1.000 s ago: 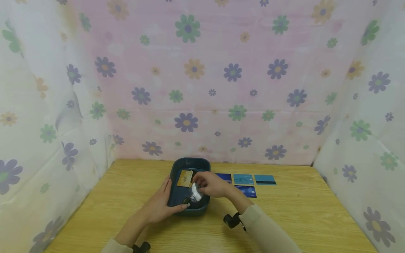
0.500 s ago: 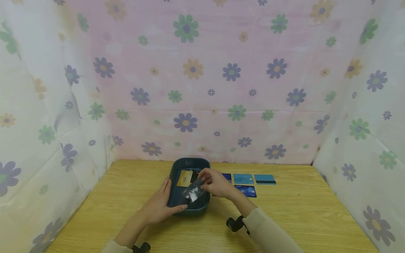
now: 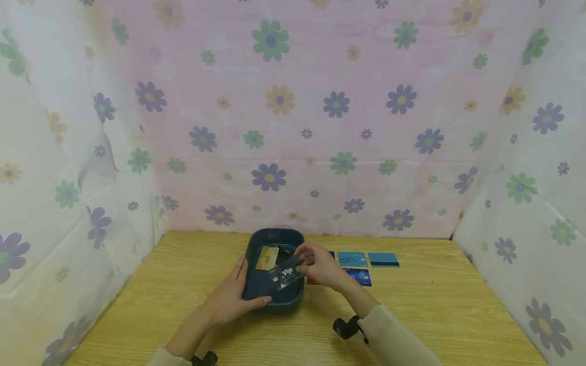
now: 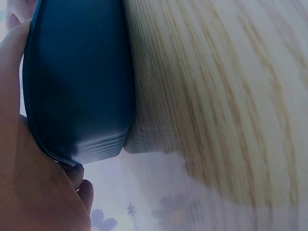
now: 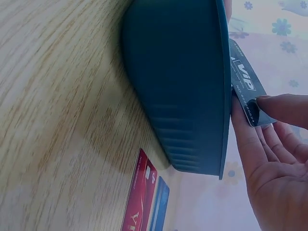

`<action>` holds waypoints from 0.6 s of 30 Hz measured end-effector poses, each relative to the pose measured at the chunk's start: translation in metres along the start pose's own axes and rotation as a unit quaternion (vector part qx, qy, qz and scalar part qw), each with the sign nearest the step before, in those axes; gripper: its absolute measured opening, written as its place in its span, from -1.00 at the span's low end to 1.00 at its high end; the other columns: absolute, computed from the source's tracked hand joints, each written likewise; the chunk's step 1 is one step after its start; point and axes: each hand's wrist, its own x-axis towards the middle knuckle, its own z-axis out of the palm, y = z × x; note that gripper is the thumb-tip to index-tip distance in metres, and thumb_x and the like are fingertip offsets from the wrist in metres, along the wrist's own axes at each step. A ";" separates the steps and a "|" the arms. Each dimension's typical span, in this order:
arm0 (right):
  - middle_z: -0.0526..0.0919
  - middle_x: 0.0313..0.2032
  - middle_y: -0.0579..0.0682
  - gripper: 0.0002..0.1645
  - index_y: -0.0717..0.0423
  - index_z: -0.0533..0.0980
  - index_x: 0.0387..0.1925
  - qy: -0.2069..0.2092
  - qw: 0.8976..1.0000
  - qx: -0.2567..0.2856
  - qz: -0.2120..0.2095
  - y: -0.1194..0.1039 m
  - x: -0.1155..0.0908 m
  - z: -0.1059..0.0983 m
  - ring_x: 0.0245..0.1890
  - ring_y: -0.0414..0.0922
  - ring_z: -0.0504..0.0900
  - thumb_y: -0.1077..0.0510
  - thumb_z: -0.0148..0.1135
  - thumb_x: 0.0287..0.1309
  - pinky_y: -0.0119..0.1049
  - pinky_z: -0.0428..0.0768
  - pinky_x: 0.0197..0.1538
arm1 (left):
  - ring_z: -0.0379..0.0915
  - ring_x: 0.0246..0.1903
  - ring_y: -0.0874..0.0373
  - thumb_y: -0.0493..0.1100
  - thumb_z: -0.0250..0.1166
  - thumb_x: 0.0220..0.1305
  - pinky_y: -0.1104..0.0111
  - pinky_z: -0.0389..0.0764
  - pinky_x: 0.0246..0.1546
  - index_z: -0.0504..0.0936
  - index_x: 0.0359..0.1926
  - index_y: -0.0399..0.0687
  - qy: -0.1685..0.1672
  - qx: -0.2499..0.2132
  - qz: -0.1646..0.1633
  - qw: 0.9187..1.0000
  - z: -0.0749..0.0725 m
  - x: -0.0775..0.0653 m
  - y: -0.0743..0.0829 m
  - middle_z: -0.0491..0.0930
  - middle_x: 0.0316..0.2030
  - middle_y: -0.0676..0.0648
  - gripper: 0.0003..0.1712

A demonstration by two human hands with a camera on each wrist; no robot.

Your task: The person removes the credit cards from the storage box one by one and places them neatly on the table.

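A dark blue plastic bin [image 3: 275,300] stands on the wooden table. My left hand [image 3: 229,301] holds its near left corner, fingers along the left side and thumb on the near rim. Between thumb and fingers, my right hand [image 3: 324,268] pinches a black VIP card [image 3: 287,273] over the bin's right part. That card [image 5: 245,79] is tilted and shows its printed face at the rim in the right wrist view. Inside the bin lie a gold card [image 3: 266,259] and a dark card [image 3: 282,255], partly hidden.
Right of the bin, cards lie in rows: a teal one [image 3: 352,258], a teal one with a black stripe [image 3: 384,260], and a blue one [image 3: 361,277]. My right hand partly covers a dark blue card and a red card [image 5: 139,190]. Flowered cloth surrounds the table.
My right hand has lifted the black VIP card from low in the bin and drawn it rightward, turning its face into view. The left hand stays on the bin.
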 end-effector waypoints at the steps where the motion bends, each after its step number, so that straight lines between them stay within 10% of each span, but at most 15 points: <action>1: 0.62 -0.15 0.10 -0.66 0.20 0.53 0.03 0.002 1.000 -0.002 0.000 0.001 0.000 -0.001 -0.12 0.01 0.71 0.37 0.34 0.23 -0.14 0.72 -0.09 | -0.05 0.53 -0.31 0.64 0.24 0.08 -0.19 0.26 0.39 -0.26 0.63 -0.25 -0.001 0.000 -0.001 1.000 0.000 0.000 0.000 -0.36 0.63 -0.20 0.52; 18: 0.62 -0.15 0.12 -0.67 0.23 0.53 0.01 0.024 0.999 0.018 0.026 0.013 -0.008 -0.015 -0.19 -0.05 0.66 0.39 0.32 0.21 -0.19 0.70 -0.14 | -0.08 0.54 -0.31 0.63 0.25 0.09 -0.19 0.24 0.40 -0.24 0.63 -0.26 0.000 0.010 -0.002 1.000 0.000 0.000 0.001 -0.36 0.63 -0.21 0.51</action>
